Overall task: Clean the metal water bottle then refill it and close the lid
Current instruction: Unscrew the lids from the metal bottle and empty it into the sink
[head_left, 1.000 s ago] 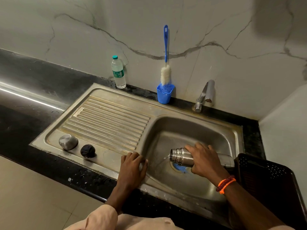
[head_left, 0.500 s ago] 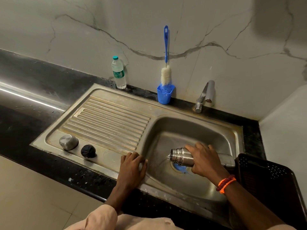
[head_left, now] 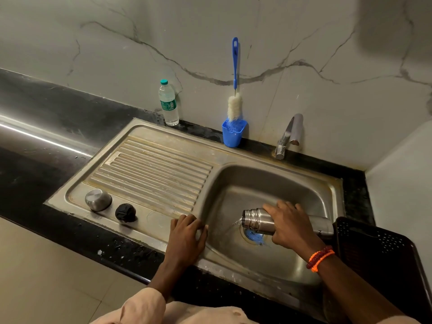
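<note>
My right hand (head_left: 289, 226) grips the metal water bottle (head_left: 257, 221) and holds it on its side over the sink basin (head_left: 233, 202), mouth pointing left. A thin stream of water runs from the mouth toward the blue drain strainer (head_left: 254, 237). My left hand (head_left: 187, 235) rests flat on the sink's front rim, fingers spread. On the draining board lie the steel cup lid (head_left: 98, 199) and the black stopper (head_left: 125, 212). A blue bottle brush (head_left: 235, 90) stands in a blue holder (head_left: 233, 134) at the wall.
A plastic water bottle (head_left: 168, 104) with a green label stands at the back of the black counter (head_left: 35, 127). The tap (head_left: 286, 136) sits behind the basin. A dark perforated crate (head_left: 378, 253) stands right of the sink.
Nothing has moved much. The bottle stays tipped over the drain while water keeps trickling out; both hands hold their places.
</note>
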